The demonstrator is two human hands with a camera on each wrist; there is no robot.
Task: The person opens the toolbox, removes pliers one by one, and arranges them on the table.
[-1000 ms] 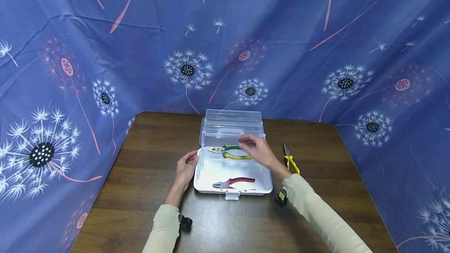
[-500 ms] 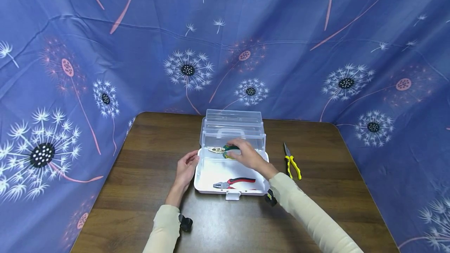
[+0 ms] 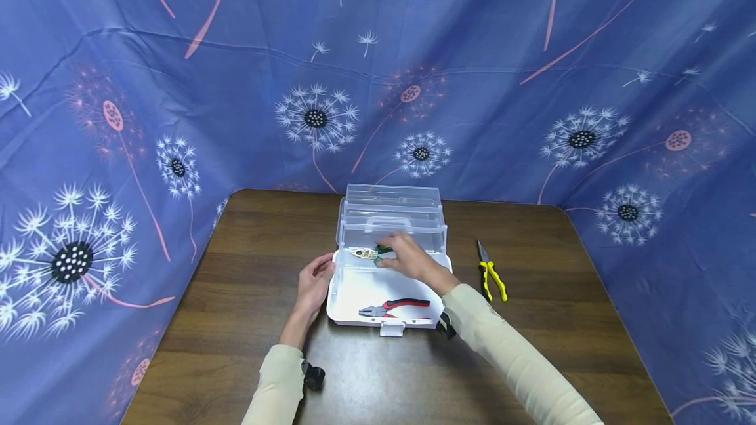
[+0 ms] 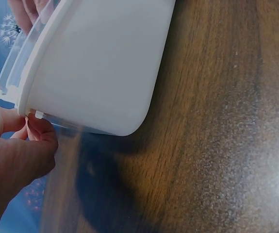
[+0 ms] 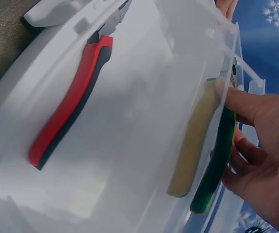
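Observation:
My left hand [image 3: 311, 284] pinches the rim at the left back corner of a white toolbox [image 4: 100, 63], thumb and fingertips at the edge in the left wrist view. My right hand [image 3: 411, 258] reaches into the toolbox's clear raised tray and grips combination pliers with green-and-yellow handles [image 5: 217, 160]. In the right wrist view its thumb lies near the pivot and the fingers curl beneath the green handle. The metal head of these pliers points left; the head view hides most of their handles behind the hand. Red-and-black pliers [image 5: 71, 102] lie in the toolbox's bottom near the front wall.
Long-nose pliers with yellow-and-black handles [image 3: 485, 266] lie on the wooden table [image 3: 236, 267], right of the toolbox. A white latch [image 3: 392, 328] hangs at the toolbox's front. Behind the table hangs a blue dandelion-print cloth [image 3: 236, 117].
My right hand has moved left and down onto the green-and-yellow pliers, covering their handles and closing its fingers on them. The left hand has stayed at the toolbox corner.

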